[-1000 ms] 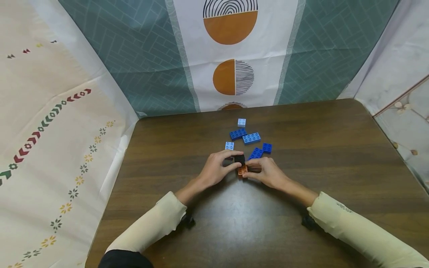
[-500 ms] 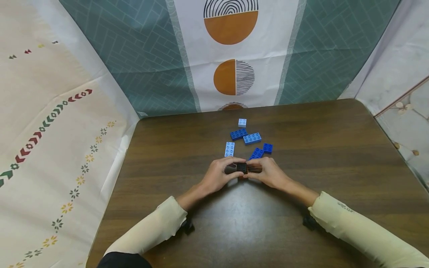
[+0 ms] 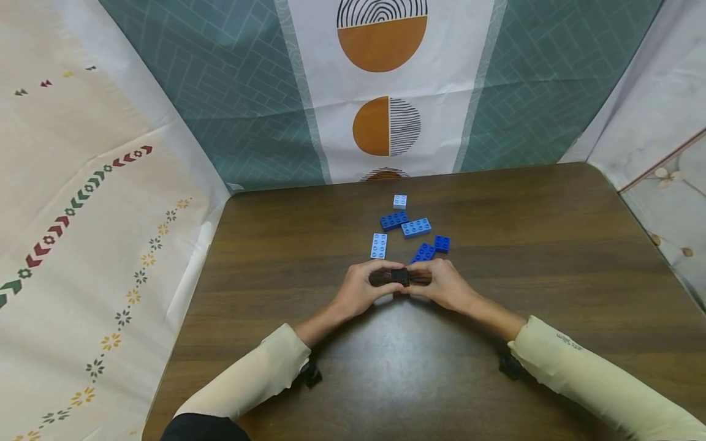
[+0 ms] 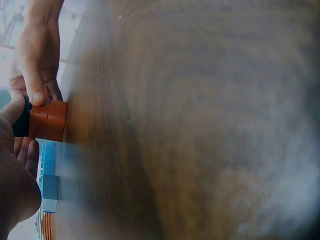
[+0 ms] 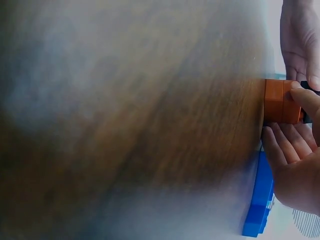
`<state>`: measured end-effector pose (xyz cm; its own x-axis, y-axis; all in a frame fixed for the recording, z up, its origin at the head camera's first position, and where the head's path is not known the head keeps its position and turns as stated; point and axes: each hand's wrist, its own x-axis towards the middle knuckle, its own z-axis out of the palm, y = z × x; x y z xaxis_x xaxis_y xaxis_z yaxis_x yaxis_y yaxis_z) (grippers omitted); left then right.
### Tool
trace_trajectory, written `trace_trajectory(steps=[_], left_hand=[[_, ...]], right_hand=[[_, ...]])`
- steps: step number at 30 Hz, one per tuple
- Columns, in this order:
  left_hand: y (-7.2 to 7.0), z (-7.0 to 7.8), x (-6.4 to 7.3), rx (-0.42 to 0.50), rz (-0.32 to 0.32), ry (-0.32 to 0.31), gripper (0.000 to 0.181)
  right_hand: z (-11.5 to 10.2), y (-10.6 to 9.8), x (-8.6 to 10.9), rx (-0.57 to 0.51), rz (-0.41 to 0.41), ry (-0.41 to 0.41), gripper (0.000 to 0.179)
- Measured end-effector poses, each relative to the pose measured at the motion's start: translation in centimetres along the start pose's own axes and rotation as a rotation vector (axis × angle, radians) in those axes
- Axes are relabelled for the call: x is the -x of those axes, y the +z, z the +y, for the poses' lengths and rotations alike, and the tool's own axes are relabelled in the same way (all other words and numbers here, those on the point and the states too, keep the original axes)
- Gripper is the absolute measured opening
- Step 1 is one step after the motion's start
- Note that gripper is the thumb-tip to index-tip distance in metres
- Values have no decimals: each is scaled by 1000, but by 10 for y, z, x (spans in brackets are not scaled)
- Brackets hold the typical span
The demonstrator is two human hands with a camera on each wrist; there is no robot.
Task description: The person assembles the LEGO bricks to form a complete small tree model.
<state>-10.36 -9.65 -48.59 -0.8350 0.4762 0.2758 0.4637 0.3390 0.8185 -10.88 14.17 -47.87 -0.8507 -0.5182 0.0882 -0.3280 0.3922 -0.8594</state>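
Note:
A stack of two orange building bricks (image 4: 48,121) stands on the table between the hands. On top of it sits a black brick (image 3: 399,277), pinched between the thumb and fingers of my left hand (image 3: 357,286). My right hand (image 3: 445,285) grips the orange stack, its thumb pressed near the top orange brick in the right wrist view (image 5: 283,101). From above, the black brick covers most of the orange. Fingertips of both hands meet closely around the stack.
Beyond the hands lie loose bricks: a long light blue one (image 3: 378,245), a small light blue one (image 3: 399,201), a medium blue one (image 3: 416,228), and dark blue ones (image 3: 394,220) nearby. Two more dark blue bricks (image 3: 423,252) lie just past my right fingers.
My left hand has brought the black brick toward me and onto the orange stack, uncovering the long light blue brick. My right hand stays at the stack.

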Motion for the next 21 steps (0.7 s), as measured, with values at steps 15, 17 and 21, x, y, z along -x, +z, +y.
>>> trace_trajectory(steps=[15,17,21], left_hand=[[1,-3,0,-79,3,16,38],[1,-3,1,-83,-1,10,39],[1,-2,0,-92,-4,9,39]], right_hand=[[2,-4,-1,-67,-53,82,52],[1,-6,0,-96,-62,90,56],[-2,-9,3,-134,-3,58,52]])
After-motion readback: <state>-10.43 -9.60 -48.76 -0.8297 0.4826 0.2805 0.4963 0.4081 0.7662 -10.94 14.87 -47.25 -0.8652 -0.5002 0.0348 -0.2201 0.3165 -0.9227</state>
